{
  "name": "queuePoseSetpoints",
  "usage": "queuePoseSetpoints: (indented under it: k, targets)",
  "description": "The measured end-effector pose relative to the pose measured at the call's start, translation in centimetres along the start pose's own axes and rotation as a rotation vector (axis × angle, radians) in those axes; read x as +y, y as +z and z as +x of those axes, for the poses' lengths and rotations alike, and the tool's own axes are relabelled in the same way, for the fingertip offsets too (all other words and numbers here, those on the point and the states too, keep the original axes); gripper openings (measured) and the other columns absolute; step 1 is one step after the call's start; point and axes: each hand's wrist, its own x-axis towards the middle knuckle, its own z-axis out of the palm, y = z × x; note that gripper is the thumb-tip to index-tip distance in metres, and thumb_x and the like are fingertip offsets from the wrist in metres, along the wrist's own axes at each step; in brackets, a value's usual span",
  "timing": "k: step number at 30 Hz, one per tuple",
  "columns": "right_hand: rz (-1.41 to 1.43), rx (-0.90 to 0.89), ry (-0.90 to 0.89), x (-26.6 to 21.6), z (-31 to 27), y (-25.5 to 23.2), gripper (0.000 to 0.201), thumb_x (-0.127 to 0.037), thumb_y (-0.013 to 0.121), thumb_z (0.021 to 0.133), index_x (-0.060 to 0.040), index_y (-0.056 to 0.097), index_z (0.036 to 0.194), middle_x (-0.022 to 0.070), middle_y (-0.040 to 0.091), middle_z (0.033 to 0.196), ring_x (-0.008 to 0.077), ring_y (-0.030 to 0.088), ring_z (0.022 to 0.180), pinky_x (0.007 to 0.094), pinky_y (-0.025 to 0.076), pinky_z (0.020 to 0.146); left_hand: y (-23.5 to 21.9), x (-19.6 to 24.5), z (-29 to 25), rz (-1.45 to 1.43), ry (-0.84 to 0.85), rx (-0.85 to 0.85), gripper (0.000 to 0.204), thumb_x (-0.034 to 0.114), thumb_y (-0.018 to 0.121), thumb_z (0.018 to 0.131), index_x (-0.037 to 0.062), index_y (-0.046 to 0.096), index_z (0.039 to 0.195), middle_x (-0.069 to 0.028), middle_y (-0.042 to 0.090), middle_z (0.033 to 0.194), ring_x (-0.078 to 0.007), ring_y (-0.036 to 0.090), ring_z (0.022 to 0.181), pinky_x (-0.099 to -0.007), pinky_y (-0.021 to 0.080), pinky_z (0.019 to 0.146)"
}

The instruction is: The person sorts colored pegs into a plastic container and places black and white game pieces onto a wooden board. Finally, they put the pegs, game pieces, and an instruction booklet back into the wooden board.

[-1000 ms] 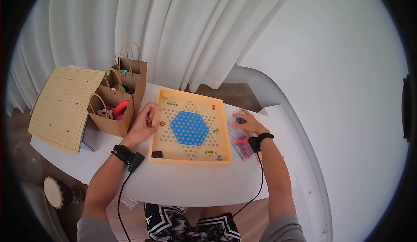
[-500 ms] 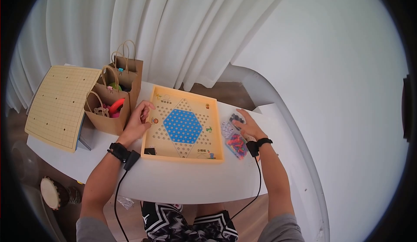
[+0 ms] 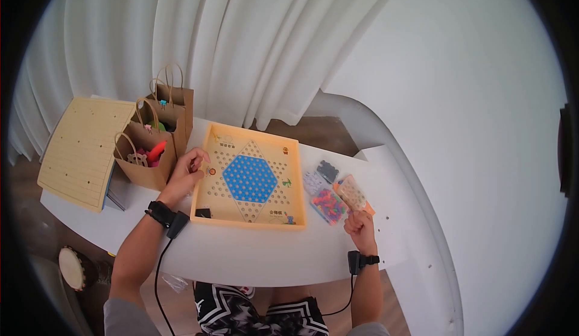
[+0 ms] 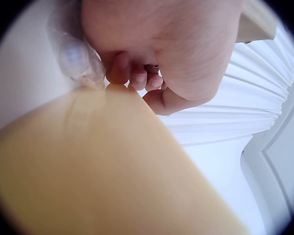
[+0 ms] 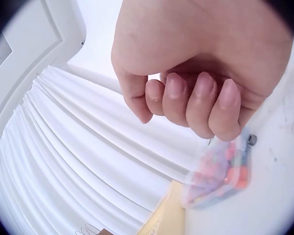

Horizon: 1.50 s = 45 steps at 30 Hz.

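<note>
A shallow wooden game board (image 3: 248,132) with a blue hexagon and rows of round holes lies on the white table. My left hand (image 3: 188,170) rests at its left rim, fingers loosely bent; in the left wrist view the fingertips (image 4: 138,78) are right at the wooden edge. To the board's right, my right hand (image 3: 360,224) is curled in, just below several clear boxes of small pieces. Nearest it are a box of bright multicoloured pieces (image 3: 329,206) and a box of pale ones (image 3: 351,192). No object shows in the curled fingers (image 5: 204,105); the palm is partly hidden.
Whitish pieces (image 3: 314,182) and dark pieces (image 3: 327,171) sit in clear boxes farther back. Brown paper bags (image 3: 145,173) and a tilted gridded board (image 3: 84,155) stand at the table's left. A white curtain (image 3: 199,52) hangs behind; a small drum (image 3: 72,268) is on the floor.
My right hand has drawn back toward me from over the dark pieces, its fingers curling in. The boxes it covered now show. My left hand stays at the board's left rim.
</note>
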Motion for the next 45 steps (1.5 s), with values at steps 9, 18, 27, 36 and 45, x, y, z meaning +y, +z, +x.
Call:
queuePoseSetpoints:
  k: [9,18,27,36,45]
  targets:
    - [0.196,-0.067,-0.094,3.9,0.9,-2.1,0.042,-0.014,0.056,0.097,-0.0143,0.032,0.063,-0.0043,0.026,0.057,0.0103,0.024,0.051,0.0299,0.019,0.050,0.3,0.6,0.0,0.008,-0.042,0.003,0.031,-0.011,0.056,0.078,0.0083,0.060,0.101,0.0084,0.032,0.085,-0.0035,0.033,0.079,-0.0190,0.027,0.071]
    - [0.230,0.011,-0.073,4.6,1.2,-2.5,0.039,-0.009,0.057,0.098,-0.0139,0.032,0.069,-0.0055,0.024,0.060,0.0081,0.023,0.051,0.0290,0.017,0.047,0.3,0.7,0.1,0.097,-0.082,-0.050,0.030,-0.011,0.056,0.079,0.0072,0.063,0.101,0.0077,0.035,0.087,-0.0037,0.036,0.080,-0.0190,0.030,0.071]
    - [0.297,0.006,-0.063,4.7,1.3,-2.4,0.041,-0.007,0.056,0.100,-0.0119,0.033,0.066,-0.0058,0.026,0.061,0.0070,0.024,0.051,0.0278,0.018,0.048,0.4,1.9,0.4,0.299,-0.081,-0.172,0.030,-0.011,0.054,0.077,0.0065,0.066,0.099,0.0038,0.038,0.093,-0.0072,0.038,0.082,-0.0213,0.032,0.074]
    - [0.252,0.011,-0.066,4.4,1.1,-2.2,0.042,-0.008,0.059,0.100,-0.0133,0.035,0.066,-0.0071,0.026,0.062,0.0053,0.024,0.051,0.0263,0.019,0.047,0.9,3.7,1.3,0.696,-0.033,-0.314,0.028,-0.007,0.059,0.080,0.0066,0.068,0.102,-0.0014,0.048,0.091,-0.0112,0.047,0.080,-0.0269,0.042,0.073]
    - [0.255,-0.002,-0.066,4.1,1.0,-1.7,0.041,-0.008,0.058,0.101,-0.0127,0.037,0.066,-0.0073,0.028,0.062,0.0049,0.023,0.052,0.0256,0.020,0.048,11.0,6.2,3.2,0.929,0.278,-0.384,0.020,0.001,0.073,0.081,0.0025,0.066,0.100,-0.0102,0.069,0.094,-0.0232,0.067,0.090,-0.0345,0.053,0.080]
